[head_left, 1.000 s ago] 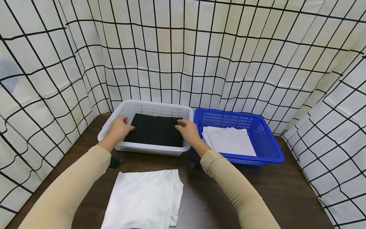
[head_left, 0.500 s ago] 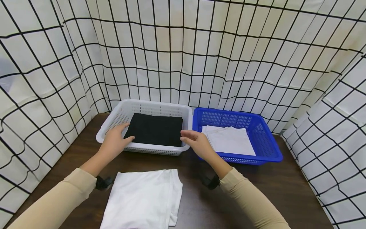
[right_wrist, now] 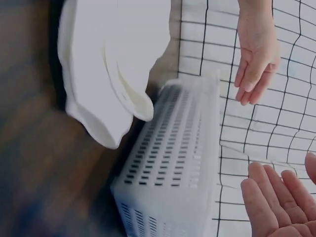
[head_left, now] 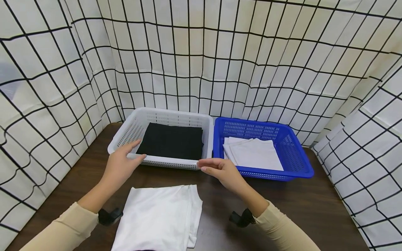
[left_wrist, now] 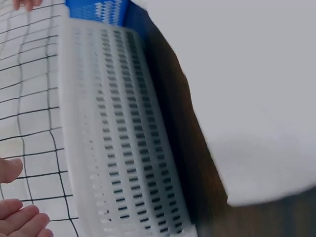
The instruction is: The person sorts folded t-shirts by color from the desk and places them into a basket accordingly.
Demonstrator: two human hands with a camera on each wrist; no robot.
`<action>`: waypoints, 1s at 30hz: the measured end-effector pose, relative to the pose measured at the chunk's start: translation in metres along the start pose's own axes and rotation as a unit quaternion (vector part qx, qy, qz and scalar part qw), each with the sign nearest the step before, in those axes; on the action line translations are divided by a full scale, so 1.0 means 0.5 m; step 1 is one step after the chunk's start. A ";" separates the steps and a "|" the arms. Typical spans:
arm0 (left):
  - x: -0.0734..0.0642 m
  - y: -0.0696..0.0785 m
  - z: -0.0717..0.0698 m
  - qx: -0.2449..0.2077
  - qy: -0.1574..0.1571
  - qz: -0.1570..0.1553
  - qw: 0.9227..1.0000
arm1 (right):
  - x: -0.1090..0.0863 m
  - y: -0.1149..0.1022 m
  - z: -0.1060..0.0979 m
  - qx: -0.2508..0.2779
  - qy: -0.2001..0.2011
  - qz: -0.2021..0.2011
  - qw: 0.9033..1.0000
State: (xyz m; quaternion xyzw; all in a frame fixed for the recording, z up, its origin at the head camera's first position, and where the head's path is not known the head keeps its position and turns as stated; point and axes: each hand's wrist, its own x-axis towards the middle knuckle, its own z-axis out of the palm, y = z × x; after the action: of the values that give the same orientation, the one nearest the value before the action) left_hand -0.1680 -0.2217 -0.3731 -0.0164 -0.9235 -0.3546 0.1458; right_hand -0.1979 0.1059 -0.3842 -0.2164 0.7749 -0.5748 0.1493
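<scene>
My left hand point(head_left: 122, 165) hovers over the front left edge of the white basket point(head_left: 176, 162), fingers and thumb spread apart, holding nothing. Near that basket's front right corner is my right hand point(head_left: 221, 170), its fingers extended and nothing in its grasp. Black folded cloth point(head_left: 171, 141) lies flat inside the white basket. On the table in front of me is a folded white garment point(head_left: 160, 216); the right wrist view shows the layered edge of this garment point(right_wrist: 113, 64). Both wrist views show the basket's slotted side, with its contents hidden.
A blue basket point(head_left: 298, 157) stands right beside the white one, with folded white cloths point(head_left: 254, 153) in it. Behind and at both sides hangs a white curtain point(head_left: 220, 62) with a black grid. The brown table point(head_left: 282, 205) extends to the right.
Both hands have drawn back toward me from inside the white basket, leaving the black cloth lying there. The white garment and the baskets have stayed in place.
</scene>
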 end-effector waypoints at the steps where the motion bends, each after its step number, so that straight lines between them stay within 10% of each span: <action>1: -0.008 0.000 0.000 -0.008 0.003 -0.004 1.000 | -0.006 0.001 0.001 0.011 -0.003 0.003 1.000; 15: -0.127 -0.008 0.005 -0.055 -0.030 -0.064 0.996 | -0.068 0.040 0.026 0.098 -0.021 0.029 0.995; 30: -0.171 -0.041 0.016 -0.057 -0.126 -0.172 0.975 | -0.105 0.099 0.044 0.129 -0.028 0.128 0.983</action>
State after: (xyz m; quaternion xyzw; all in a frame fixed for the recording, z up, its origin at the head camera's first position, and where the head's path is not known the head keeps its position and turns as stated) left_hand -0.0909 -0.2256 -0.4160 0.0899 -0.9016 -0.4215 -0.0357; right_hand -0.1504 0.1263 -0.4390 -0.1103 0.7111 -0.6396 0.2705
